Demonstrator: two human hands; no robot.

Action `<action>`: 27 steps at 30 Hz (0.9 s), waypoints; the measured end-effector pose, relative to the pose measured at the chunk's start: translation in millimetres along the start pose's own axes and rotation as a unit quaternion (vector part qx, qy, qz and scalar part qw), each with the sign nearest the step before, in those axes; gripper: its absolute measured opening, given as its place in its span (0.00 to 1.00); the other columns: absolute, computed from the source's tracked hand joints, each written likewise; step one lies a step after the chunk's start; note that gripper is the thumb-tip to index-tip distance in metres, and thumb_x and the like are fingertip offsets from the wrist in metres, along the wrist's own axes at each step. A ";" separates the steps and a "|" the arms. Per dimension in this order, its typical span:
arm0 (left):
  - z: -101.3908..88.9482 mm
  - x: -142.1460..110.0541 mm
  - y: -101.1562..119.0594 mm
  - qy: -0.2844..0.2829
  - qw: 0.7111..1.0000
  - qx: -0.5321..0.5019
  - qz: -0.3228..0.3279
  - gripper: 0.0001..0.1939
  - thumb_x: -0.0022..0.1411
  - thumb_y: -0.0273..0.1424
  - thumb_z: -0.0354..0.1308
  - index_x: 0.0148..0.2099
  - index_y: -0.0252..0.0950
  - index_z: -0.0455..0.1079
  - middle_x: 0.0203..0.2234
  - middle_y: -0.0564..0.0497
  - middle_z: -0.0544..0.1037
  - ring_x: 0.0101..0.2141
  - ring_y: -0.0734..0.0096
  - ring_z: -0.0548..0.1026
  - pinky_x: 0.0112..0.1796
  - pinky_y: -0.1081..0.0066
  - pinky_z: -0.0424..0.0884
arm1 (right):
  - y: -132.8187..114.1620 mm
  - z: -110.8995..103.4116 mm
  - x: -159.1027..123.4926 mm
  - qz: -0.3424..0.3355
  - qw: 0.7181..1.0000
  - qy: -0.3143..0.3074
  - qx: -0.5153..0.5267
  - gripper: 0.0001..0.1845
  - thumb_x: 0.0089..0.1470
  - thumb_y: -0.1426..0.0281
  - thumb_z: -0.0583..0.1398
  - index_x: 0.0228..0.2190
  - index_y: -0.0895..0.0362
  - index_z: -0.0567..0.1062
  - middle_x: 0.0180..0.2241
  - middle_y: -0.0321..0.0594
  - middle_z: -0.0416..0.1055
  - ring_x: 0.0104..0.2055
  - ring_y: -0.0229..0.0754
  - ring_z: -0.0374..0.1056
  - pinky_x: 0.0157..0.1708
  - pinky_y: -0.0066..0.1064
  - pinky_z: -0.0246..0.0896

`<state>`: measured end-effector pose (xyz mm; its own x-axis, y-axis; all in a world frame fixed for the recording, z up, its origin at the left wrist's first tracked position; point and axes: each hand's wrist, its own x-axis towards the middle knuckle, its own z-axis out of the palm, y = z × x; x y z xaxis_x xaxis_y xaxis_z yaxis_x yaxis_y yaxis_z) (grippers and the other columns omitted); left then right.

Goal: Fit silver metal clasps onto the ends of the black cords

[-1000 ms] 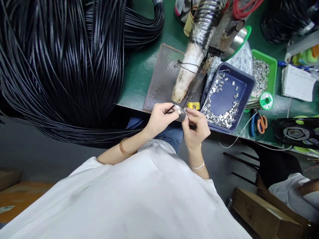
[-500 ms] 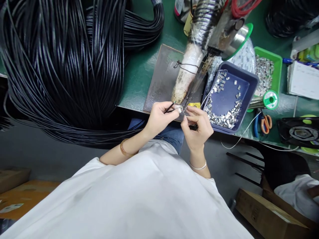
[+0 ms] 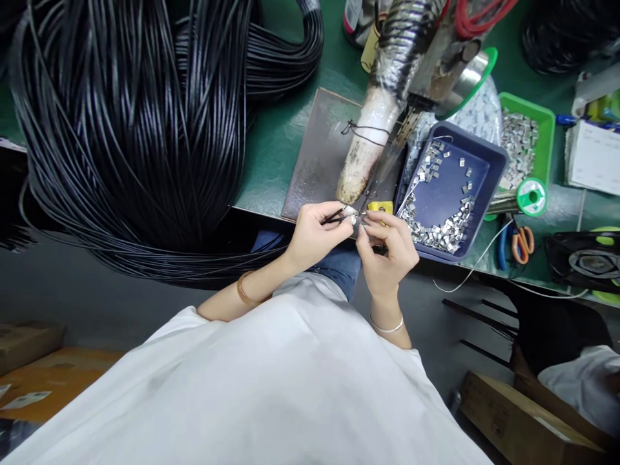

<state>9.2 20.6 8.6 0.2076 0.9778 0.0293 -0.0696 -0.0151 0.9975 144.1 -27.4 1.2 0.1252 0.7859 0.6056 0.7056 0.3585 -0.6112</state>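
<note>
My left hand is closed in a pinch on a thin black cable near its end. Close against it on the right, my right hand has thumb and fingers pinched together at the cable's tip. Whatever small piece lies between those fingers is too small to make out. Both hands meet at the table's front edge, just below the stained mouth of a plastic-wrapped hose. A small yellow object sits right behind my right fingers.
A large bundle of black cables covers the left. At right stand a blue tray of small metal pieces, a green bin holding more, a solder spool and orange-handled scissors. Another person's sleeve shows lower right.
The whole view has shifted slightly. My hands stay together at the cable's end, with small finger movements, and more of the yellow object shows behind the right fingers.
</note>
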 end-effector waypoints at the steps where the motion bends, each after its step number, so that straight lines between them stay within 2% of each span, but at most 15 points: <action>1: -0.3 0.3 0.1 -0.001 1.000 0.000 -0.002 0.04 0.53 0.25 0.58 0.26 0.31 0.71 0.18 0.57 0.62 0.20 0.83 0.55 0.23 0.79 0.57 | -0.1 -0.2 -0.3 -0.002 1.000 -0.001 0.002 0.06 0.53 0.76 0.63 0.33 0.53 0.74 0.42 0.38 0.77 0.41 0.37 0.75 0.33 0.29 0.74; 5: -0.7 2.1 0.1 -0.016 1.000 -0.011 -0.018 0.06 0.51 0.25 0.59 0.23 0.32 0.68 0.17 0.58 0.59 0.20 0.83 0.53 0.22 0.78 0.55 | 1.0 -1.4 -2.8 -0.002 1.000 -0.014 -0.008 0.05 0.54 0.75 0.61 0.32 0.53 0.72 0.41 0.38 0.77 0.40 0.37 0.75 0.29 0.27 0.71; 9: 0.2 3.0 -0.3 -0.019 0.999 -0.033 -0.031 0.04 0.50 0.25 0.59 0.24 0.32 0.69 0.17 0.58 0.60 0.20 0.82 0.56 0.23 0.78 0.57 | 2.3 -1.6 -4.0 0.017 1.000 -0.018 0.009 0.05 0.54 0.76 0.61 0.33 0.54 0.72 0.41 0.39 0.77 0.39 0.36 0.75 0.27 0.25 0.69; 16: 0.0 1.7 -3.3 -0.024 0.999 -0.036 -0.024 0.05 0.53 0.27 0.59 0.27 0.30 0.69 0.18 0.57 0.62 0.21 0.83 0.57 0.23 0.80 0.56 | -0.2 -0.2 0.7 0.004 1.000 -0.001 -0.003 0.07 0.53 0.78 0.63 0.33 0.55 0.74 0.39 0.38 0.78 0.41 0.37 0.75 0.33 0.27 0.71; 22: -0.9 0.1 -2.6 -0.027 0.999 -0.023 -0.013 0.04 0.53 0.26 0.58 0.28 0.29 0.70 0.18 0.58 0.60 0.20 0.84 0.54 0.21 0.81 0.53 | -0.8 -1.2 -1.5 0.001 1.000 -0.007 0.011 0.07 0.52 0.78 0.63 0.32 0.55 0.72 0.41 0.39 0.77 0.40 0.36 0.75 0.28 0.24 0.70; 27: -0.5 -2.3 -4.1 -0.036 0.999 -0.019 -0.021 0.05 0.54 0.25 0.57 0.29 0.29 0.72 0.18 0.57 0.63 0.21 0.84 0.56 0.22 0.81 0.54 | 1.2 -2.2 -3.0 0.009 1.000 -0.009 0.009 0.06 0.53 0.77 0.62 0.33 0.55 0.73 0.40 0.39 0.77 0.39 0.35 0.75 0.27 0.23 0.70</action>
<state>8.5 18.6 4.5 0.2805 0.9598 -0.0063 -0.0964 0.0346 0.9947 146.1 -30.5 -0.2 0.1260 0.8008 0.5855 0.6902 0.3531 -0.6316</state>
